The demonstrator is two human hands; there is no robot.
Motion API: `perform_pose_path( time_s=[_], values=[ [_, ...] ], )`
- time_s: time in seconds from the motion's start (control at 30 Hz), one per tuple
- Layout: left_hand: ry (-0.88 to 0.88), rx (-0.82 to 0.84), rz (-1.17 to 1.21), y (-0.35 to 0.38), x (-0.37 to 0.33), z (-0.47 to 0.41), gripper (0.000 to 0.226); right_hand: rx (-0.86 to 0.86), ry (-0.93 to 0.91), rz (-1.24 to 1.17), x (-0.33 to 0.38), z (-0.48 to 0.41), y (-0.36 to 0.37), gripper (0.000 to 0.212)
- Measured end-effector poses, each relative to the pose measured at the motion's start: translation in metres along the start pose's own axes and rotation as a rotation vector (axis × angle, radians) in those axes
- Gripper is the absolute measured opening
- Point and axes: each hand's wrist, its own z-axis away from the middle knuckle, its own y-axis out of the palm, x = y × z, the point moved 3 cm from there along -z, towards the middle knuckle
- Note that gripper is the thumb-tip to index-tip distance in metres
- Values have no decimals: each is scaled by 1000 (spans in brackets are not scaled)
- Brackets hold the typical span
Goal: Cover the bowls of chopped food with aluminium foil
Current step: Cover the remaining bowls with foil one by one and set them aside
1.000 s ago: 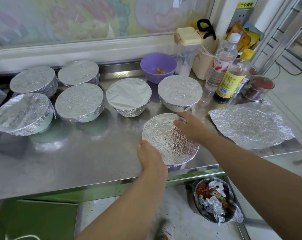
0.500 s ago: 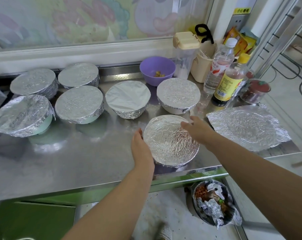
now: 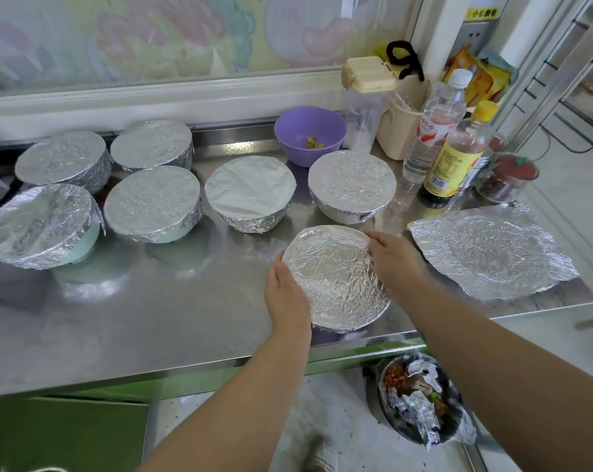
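The near bowl (image 3: 336, 281) stands at the front edge of the steel bench (image 3: 135, 318), its mouth fully covered by crinkled foil (image 3: 332, 267) that is folded down over the rim. The left hand (image 3: 286, 291) cups the bowl's left side, palm against the wall and fingers curved round the foiled rim. The right hand (image 3: 392, 257) grips the far right rim, fingers curled over the edge and pinching the foil there. Both hands hold the bowl.

Six other bowls (image 3: 152, 202) stand further back on the bench, each capped with foil: four grouped at the left, two in the middle, the nearest of these just behind the near bowl. A purple bowl (image 3: 310, 134) sits uncovered by the back wall with a few bits of food in it. A loose foil sheet (image 3: 492, 250) lies flat to the right of the right hand, bearing a round pressed mark. Behind it stand a water bottle (image 3: 434, 127) and a sauce bottle (image 3: 455, 161). Below the bench edge, a bin (image 3: 379, 376) on the floor holds foil scraps and food waste
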Motion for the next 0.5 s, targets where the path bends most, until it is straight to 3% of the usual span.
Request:
perform_pose_path(
  time_s=[0.13, 0.23, 0.4, 0.5],
  values=[
    [-80, 45, 3, 0, -5, -4, 33, -17, 53, -89, -8, 4, 2, 33],
    [-130, 126, -146, -7, -18, -15, 28, -27, 50, -96, -7, 6, -3, 31],
    [516, 361, -681, 9, -61, -39, 38, -218, 27, -159, -12, 35, 2, 38],
    [537, 521, -873, 27, -59, -53, 38, -310, 61, -304, -21, 55, 14, 41]
  ],
)
